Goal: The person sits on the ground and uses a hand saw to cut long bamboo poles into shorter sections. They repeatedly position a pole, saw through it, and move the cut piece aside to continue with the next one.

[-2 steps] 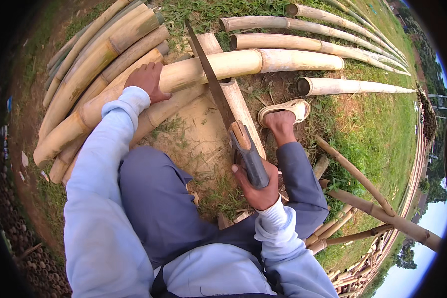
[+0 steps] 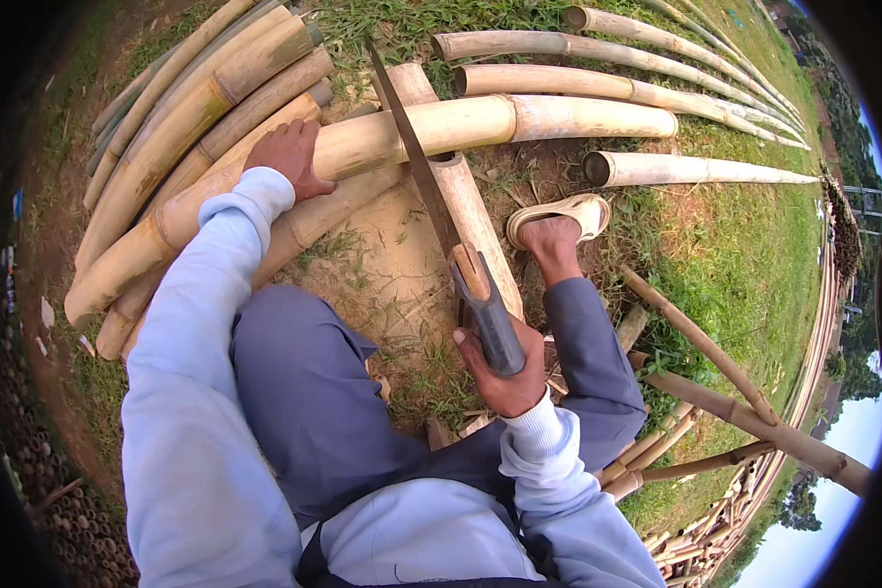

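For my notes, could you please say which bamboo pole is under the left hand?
The pole crossed by the saw; it alone spans the log beneath.

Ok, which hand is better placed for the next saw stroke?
Probably the right hand: it grips the handsaw, whose blade crosses the bamboo pole. The left hand is on that pole, seemingly steadying it.

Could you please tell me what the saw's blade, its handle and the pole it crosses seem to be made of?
Blade: likely steel, dull and dark, judging by its thin, flat shape.
Handle: perhaps plastic or metal, given its even dark grey surface; tan insert looks wooden by colour.
Pole: bamboo, smooth, slight sheen, given its ringed nodes.
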Available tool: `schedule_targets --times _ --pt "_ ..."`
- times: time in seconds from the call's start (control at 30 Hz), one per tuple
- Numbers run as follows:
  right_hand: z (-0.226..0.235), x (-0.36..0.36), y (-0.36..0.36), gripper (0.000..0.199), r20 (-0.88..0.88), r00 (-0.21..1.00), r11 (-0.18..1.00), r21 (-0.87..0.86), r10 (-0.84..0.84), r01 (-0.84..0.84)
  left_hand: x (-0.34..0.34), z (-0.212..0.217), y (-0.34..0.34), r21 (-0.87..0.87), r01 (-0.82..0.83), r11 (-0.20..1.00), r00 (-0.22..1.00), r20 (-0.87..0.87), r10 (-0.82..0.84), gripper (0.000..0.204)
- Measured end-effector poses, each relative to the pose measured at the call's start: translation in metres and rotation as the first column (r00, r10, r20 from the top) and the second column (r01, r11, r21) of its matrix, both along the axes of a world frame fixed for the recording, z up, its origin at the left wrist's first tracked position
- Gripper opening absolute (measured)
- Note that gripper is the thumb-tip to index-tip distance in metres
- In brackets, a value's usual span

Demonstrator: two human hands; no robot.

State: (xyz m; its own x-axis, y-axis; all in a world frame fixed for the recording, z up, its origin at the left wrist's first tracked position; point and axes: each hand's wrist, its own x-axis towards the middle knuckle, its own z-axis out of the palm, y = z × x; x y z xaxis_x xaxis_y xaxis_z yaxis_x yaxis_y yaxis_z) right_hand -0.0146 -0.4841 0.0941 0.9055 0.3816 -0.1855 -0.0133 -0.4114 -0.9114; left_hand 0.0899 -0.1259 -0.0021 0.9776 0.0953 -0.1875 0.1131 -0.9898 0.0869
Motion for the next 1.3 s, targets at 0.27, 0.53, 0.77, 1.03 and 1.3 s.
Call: schedule_targets --times 0.27,0.53,0.77,1.03,1.3 --pt "0.044 -0.046 -0.049 0.018 -0.005 1.0 0.992 -0.125 0.023 -0.024 0.003 0.012 -0.001 0.002 -0.05 0.999 0.998 -0.029 0.05 0.083" --pt "0.062 -0.023 -0.055 0.01 -0.047 0.999 0.995 -0.095 0.01 -0.015 0.002 0.005 0.006 0.009 -0.033 0.999 0.999 -0.006 0.033 0.081" --pt "0.031 -0.053 -0.046 0.019 0.073 0.997 0.996 -0.094 -0.003 0.009 0.008 0.007 0.004 0.001 -0.036 0.999 0.998 -0.047 0.036 0.087" --pt "-0.007 0.006 0.004 0.012 -0.031 0.999 0.999 0.01 -0.035 0.036 -0.008 0.003 -0.007 -0.011 -0.013 1.0 0.992 -0.125 0.011 0.081" --pt "0.017 -0.046 -0.045 0.018 0.079 0.996 0.992 -0.121 -0.03 0.04 0.0 0.002 -0.004 0.053 -0.013 0.999 1.0 -0.016 0.014 0.079"
